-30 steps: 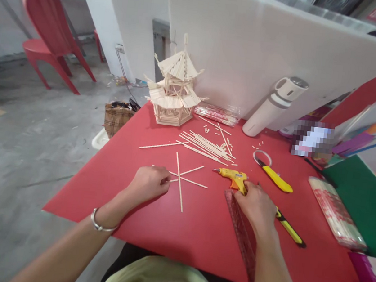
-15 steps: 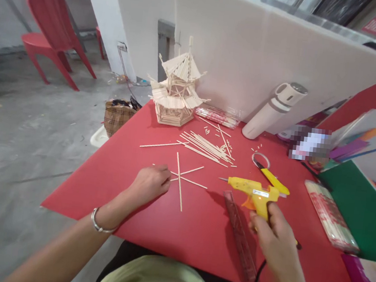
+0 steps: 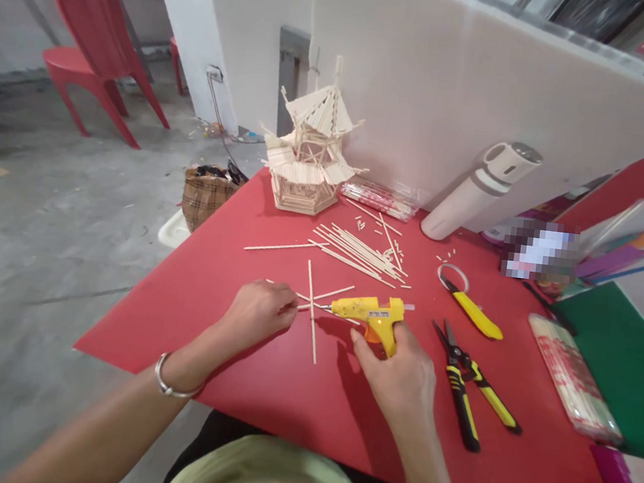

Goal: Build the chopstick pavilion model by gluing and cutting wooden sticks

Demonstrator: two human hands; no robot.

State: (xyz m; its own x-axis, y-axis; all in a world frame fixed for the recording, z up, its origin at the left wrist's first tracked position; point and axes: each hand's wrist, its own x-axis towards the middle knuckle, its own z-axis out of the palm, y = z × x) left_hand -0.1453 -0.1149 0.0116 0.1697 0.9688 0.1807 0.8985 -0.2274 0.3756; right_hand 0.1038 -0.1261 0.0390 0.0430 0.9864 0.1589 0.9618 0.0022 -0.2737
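Observation:
My left hand (image 3: pixel 259 313) rests on the red table (image 3: pixel 189 288), its fingers pinching down the crossed wooden sticks (image 3: pixel 312 310). My right hand (image 3: pixel 399 378) grips the handle of a yellow glue gun (image 3: pixel 369 313), whose nozzle points left and touches the place where the sticks cross, just beside my left fingertips. A loose pile of wooden sticks (image 3: pixel 356 249) lies beyond. At the table's far edge stands a stick-built pagoda model (image 3: pixel 312 155).
Yellow-handled snips (image 3: pixel 465 386) lie right of my right hand, with a yellow-handled cutter (image 3: pixel 469 301) behind. A white flask (image 3: pixel 479 190) leans on the white partition. Packs of sticks (image 3: pixel 574 375) and a green sheet (image 3: pixel 628 362) are at the right. A basket (image 3: pixel 205 193) and red chair (image 3: pixel 97 45) stand left.
My right hand has picked up the glue gun from beside the snips and carried it left until its nozzle reaches the crossed sticks. My left hand has stayed on the sticks.

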